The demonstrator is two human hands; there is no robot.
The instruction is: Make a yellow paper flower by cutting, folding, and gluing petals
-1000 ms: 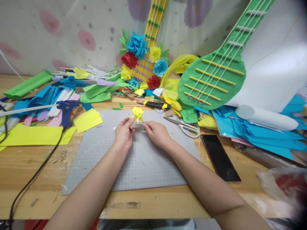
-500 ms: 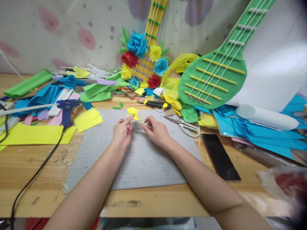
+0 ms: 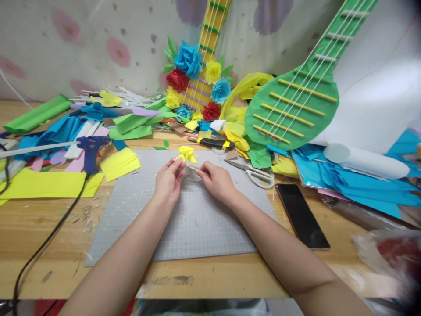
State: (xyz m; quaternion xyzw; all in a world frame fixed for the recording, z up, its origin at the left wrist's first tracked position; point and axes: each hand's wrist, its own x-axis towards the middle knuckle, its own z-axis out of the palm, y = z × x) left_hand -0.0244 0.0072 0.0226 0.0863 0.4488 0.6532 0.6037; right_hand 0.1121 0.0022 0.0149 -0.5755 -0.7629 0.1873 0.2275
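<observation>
**Yellow crepe-paper flower (image 3: 187, 153), worked between two hands**

Nearest: wooden tabletop (image 3: 230, 277), front edge. Behind it, gridded grey cutting mat (image 3: 200, 237).

Over the mat's far half, the handling. My judgement: keep pressure light and low on the flower so thin petals don't crease; turn the slender pale stick (image 3: 192, 167) slowly, kept straight.

Grip: left hand (image 3: 168, 176) pinching the flower's underside, thumb on fingertips. Right hand (image 3: 214, 180) pinching the stick, thumb against forefinger, other fingers curled. Whether stick joins flower, can't tell.

Flower shows against the mat's far edge. Grey-handled scissors (image 3: 247, 169) near its far right corner; black-and-yellow plastic cutter (image 3: 213, 143) past that edge.
</observation>
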